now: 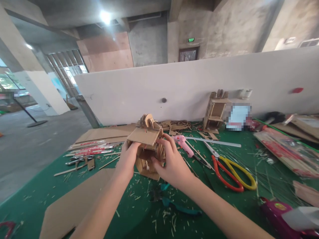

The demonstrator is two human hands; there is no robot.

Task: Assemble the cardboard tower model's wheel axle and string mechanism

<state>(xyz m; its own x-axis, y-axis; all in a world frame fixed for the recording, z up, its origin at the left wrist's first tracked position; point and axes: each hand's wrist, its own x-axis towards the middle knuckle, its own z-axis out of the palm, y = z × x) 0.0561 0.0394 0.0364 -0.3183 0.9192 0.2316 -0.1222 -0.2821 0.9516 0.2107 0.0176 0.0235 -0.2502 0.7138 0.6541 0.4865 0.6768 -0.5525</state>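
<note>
I hold a small cardboard model (147, 137) with a flat roof and curved pieces on top, lifted a little above the green table mat (139, 212). My left hand (128, 157) grips its left side, fingers wrapped round the wall. On the right side, my right hand (170, 162) clasps the model, thumb pressed on its front, fingers curled behind. Both hands are closed on the model.
Scissors with a red and a yellow handle (233, 172) lie right of my hands, near a pink glue gun (183, 143) and a white glue stick (216, 142). A second cardboard model (215, 111) stands by the white partition. Cardboard sheets (72, 205), teal pliers (174, 204) and scraps litter the mat.
</note>
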